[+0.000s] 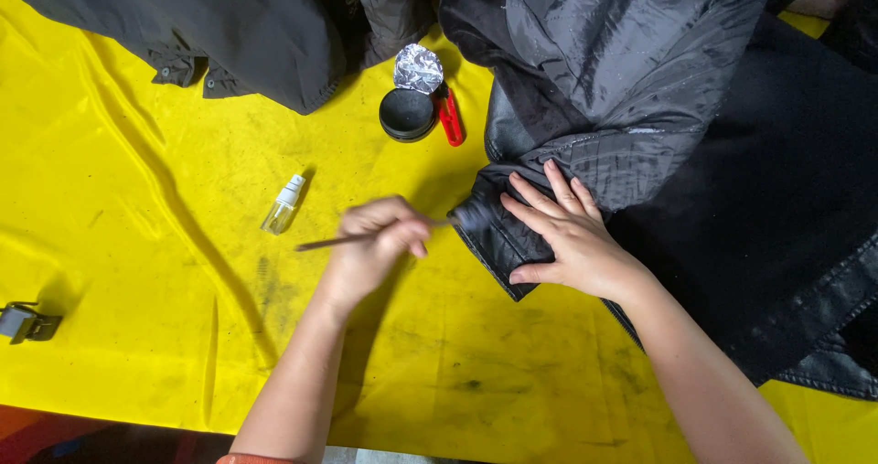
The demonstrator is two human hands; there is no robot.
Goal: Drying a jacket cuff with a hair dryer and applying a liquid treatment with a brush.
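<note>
**Layout on the table**

Right of centre: jacket (732,199), cuff (498,235) pointing left. On the cuff: right hand (567,245), pressed flat. Just left of it: left hand (375,245), with a brush (384,235) in its fingers, tip touching the cuff. Left of that hand: spray bottle (283,205), lying down. Behind the hands: tin (407,114), foil (418,68) behind it, cutter (450,118) touching on the right. Far left edge: clip (23,322). Back left: second garment (229,25).

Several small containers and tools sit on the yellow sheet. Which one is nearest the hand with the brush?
The small clear spray bottle, lying just beyond the left hand. The round black tin and red tool sit farther up; the grey clip is far left.
</note>
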